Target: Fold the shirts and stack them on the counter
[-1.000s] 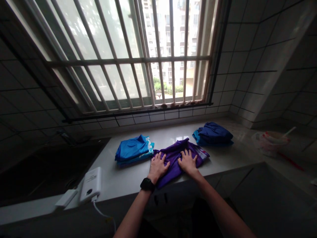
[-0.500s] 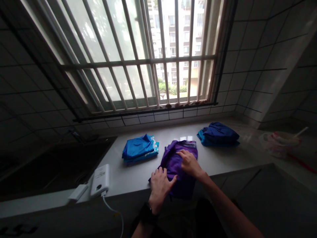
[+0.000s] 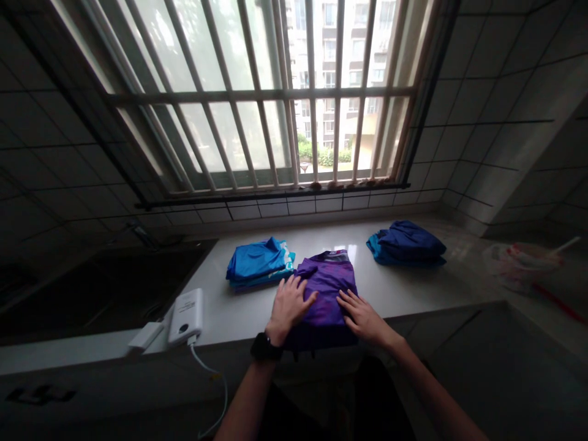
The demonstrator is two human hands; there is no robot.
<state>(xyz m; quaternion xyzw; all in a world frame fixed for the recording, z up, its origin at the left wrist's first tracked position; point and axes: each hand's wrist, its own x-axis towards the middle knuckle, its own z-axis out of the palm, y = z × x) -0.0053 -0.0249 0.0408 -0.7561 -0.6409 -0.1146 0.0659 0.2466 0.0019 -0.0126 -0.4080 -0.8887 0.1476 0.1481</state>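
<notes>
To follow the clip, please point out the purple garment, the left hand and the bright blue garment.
Purple garment (image 3: 327, 275): head view, middle of its upper surface.
Left hand (image 3: 288, 308): head view, back of the hand.
Bright blue garment (image 3: 255, 260): head view, top of the folded pile.

Purple folded shirt (image 3: 326, 294) with a mottled pinkish band at its far edge, bright blue folded shirt (image 3: 256, 262) on the left with white print, navy and teal bundle (image 3: 407, 244) on the right, white power bank (image 3: 186, 316) near left

The folded purple shirt (image 3: 327, 288) and folded bright blue shirt (image 3: 255, 260) look like smooth, faintly sheeny synthetic cloth, while the pale stone tabletop (image 3: 404, 291) is glossy and the white rectangular power bank (image 3: 186, 317) is smooth plastic.
</notes>
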